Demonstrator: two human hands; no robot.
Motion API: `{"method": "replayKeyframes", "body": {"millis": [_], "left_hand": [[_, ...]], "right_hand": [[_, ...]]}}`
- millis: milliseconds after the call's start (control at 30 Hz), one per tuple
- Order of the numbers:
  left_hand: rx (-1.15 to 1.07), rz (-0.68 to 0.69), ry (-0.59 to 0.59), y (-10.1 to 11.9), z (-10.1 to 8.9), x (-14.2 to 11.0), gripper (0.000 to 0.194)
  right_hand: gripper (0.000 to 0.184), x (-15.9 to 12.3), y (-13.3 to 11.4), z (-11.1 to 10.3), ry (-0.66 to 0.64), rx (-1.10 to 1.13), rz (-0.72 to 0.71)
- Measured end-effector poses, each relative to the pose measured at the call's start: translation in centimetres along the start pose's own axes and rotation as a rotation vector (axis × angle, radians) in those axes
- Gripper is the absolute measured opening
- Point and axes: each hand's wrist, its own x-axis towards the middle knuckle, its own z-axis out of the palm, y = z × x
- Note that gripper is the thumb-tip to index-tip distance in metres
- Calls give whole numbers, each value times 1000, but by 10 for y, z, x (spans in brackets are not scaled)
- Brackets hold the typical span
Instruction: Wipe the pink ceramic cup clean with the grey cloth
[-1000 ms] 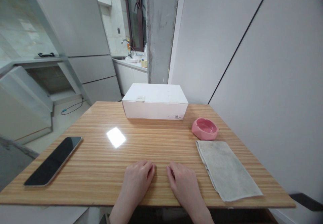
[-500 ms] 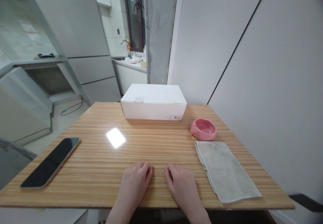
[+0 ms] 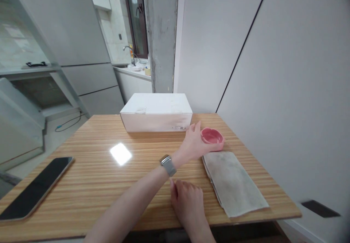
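Observation:
My left hand (image 3: 195, 141), a watch on its wrist, reaches across to the pink ashtray (image 3: 212, 136). Its thumb lies along the ashtray's front side and its fingers are spread at the left of the rim, not closed round it. Loosely curled, my right hand (image 3: 188, 201) rests near the table's front edge with nothing visible in it. A folded grey cloth (image 3: 235, 182) lies right of that hand, just in front of the ashtray.
Towards the back of the wooden table (image 3: 153, 144) stands a closed white box (image 3: 156, 122). At the left edge lies a black phone (image 3: 38, 186). A white wall (image 3: 273, 89) rises along the right side.
My left hand has moved from the table's front, forward and right, to the ashtray, and its fingers have spread. My right hand stays resting. The view has shifted slightly right.

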Motion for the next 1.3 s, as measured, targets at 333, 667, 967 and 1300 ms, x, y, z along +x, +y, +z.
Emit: {"method": "replayKeyframes", "body": {"millis": [333, 667, 967, 1300], "left_hand": [[273, -41, 96, -7, 77, 35, 78], [129, -6, 263, -37, -23, -17, 82], [229, -224, 587, -110, -149, -75, 88], [535, -346, 676, -153, -179, -87, 84]], "right_hand": [[15, 0, 3, -5, -99, 37, 46], [27, -1, 3, -2, -33, 30, -31], [27, -2, 1, 1, 0, 29, -43], [28, -2, 2, 1, 18, 36, -57]]}}
